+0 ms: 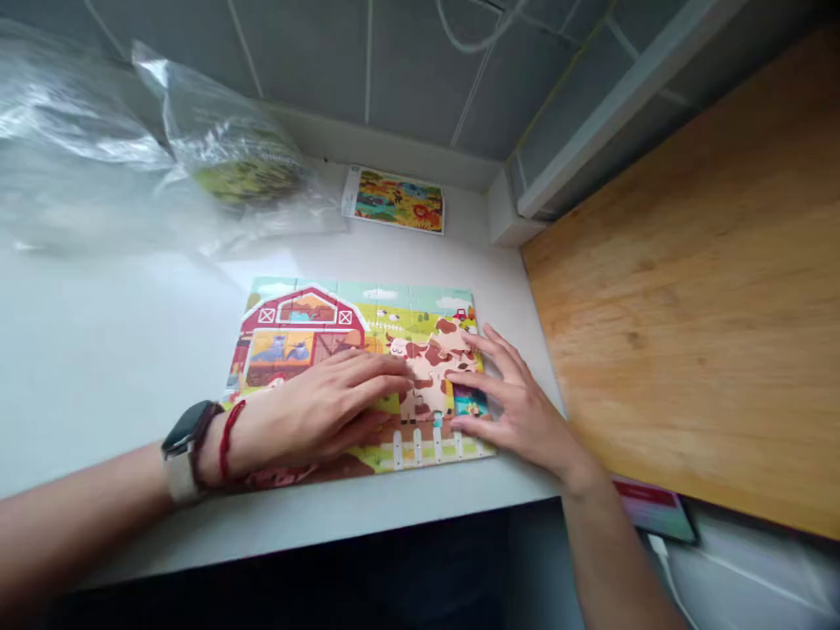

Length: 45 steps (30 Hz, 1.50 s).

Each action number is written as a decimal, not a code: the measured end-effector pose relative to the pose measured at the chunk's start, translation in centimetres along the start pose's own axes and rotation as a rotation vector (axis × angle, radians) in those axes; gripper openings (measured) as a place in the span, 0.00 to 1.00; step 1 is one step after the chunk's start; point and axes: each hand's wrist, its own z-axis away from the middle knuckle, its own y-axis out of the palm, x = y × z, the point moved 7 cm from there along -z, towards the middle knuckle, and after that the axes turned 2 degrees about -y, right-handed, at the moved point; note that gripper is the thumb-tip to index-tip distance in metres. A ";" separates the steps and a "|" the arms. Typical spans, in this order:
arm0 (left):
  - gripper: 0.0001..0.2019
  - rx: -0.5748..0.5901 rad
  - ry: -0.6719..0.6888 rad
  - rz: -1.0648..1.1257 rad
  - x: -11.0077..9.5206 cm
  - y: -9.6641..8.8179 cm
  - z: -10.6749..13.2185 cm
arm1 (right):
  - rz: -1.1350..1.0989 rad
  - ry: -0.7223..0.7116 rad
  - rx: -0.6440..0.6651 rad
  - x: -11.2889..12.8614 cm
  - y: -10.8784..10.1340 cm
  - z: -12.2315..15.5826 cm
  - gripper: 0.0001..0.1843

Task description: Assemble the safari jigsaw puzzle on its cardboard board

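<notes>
A farm jigsaw puzzle (308, 324) with a red barn and a brown-and-white cow lies flat on the white tabletop (98, 350). My left hand (315, 411) rests flat across the puzzle's lower middle, fingers stretched out toward the cow; a dark watch and a red cord sit on that wrist. My right hand (512, 402) lies on the puzzle's right edge, fingers spread and pressing down on the pieces around a small blue patch. Neither hand holds a loose piece that I can see.
A small reference picture (397, 199) with animals lies at the back by the wall. Crumpled clear plastic bags (229, 149), one with green-printed pieces inside, sit at the back left. A wooden board (709, 280) stands slanted at the right. A phone (656, 507) lies below it.
</notes>
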 end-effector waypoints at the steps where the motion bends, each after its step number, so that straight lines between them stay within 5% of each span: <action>1: 0.15 0.000 -0.001 -0.004 0.1 0.0 0.0 | -0.010 -0.004 0.005 0.0 0.0 -0.2 0.24; 15: 0.14 0.027 0.056 -0.020 -0.2 0.2 -0.2 | -0.053 -0.089 0.011 0.8 -0.7 -1.6 0.18; 23: 0.15 0.043 0.057 -0.020 0.0 0.4 -0.2 | -0.002 0.019 -0.001 -1.9 -2.6 1.1 0.13; 32: 0.14 0.060 0.042 -0.024 0.1 0.5 -0.1 | -0.009 0.071 0.036 -3.3 -2.4 1.7 0.15; 37: 0.13 0.050 0.048 -0.020 0.1 0.4 -0.2 | 0.013 0.078 0.007 -2.6 -2.6 1.7 0.23; 45: 0.13 0.033 0.061 -0.028 -0.1 0.4 0.0 | 0.112 0.052 0.011 1.0 -0.2 2.0 0.20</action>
